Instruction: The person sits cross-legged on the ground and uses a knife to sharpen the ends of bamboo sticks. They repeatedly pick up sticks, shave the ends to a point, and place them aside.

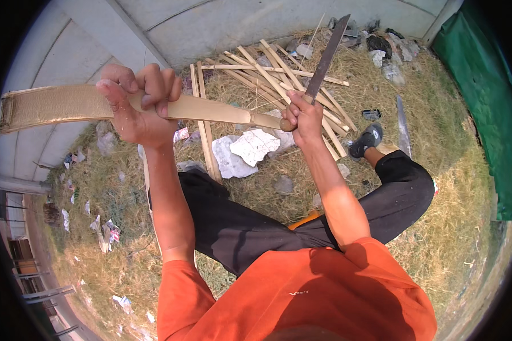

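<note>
My left hand [139, 105] is closed around a long split bamboo strip [207, 109], raised at the left. The strip's broad, pale end reaches far left, and its narrower end runs past a node to my right hand [306, 118]. That hand grips a machete [330, 57] by its handle, whose rounded butt shows below the fist. The dark, straight blade points up and away, tilted to the right. The strip's narrow tip overlaps the handle butt in view; whether they touch, I cannot tell.
Many split bamboo strips [273, 71] lie piled on dry grass ahead. White broken slabs [255, 146] sit nearer. A long metal blade [403, 126] lies by my shoe [366, 141]. Litter is scattered around. A concrete wall [205, 34] stands behind, a green sheet [478, 85] at right.
</note>
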### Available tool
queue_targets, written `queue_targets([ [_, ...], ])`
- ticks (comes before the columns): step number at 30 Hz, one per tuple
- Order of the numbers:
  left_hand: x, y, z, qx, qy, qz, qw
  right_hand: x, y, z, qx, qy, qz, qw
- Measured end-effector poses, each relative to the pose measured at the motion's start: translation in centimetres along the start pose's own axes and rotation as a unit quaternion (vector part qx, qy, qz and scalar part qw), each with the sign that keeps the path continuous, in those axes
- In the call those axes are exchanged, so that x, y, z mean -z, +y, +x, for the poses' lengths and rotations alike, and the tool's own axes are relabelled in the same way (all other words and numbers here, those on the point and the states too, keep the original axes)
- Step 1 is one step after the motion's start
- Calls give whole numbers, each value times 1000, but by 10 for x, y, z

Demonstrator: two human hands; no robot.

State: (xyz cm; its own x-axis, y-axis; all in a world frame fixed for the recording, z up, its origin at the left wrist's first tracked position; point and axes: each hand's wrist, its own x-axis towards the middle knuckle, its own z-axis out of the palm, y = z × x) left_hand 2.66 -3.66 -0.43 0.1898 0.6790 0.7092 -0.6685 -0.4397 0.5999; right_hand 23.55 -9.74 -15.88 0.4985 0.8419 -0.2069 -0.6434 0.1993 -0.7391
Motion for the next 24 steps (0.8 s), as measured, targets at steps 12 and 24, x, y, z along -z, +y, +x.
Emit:
queue_targets([
  [12,30,18,4,-25,-44,4,999,124,-73,-11,26,188,-242,951],
  [24,11,-21,-5,49,-115,19,992,21,-3,-158,12,-147,-349,926],
])
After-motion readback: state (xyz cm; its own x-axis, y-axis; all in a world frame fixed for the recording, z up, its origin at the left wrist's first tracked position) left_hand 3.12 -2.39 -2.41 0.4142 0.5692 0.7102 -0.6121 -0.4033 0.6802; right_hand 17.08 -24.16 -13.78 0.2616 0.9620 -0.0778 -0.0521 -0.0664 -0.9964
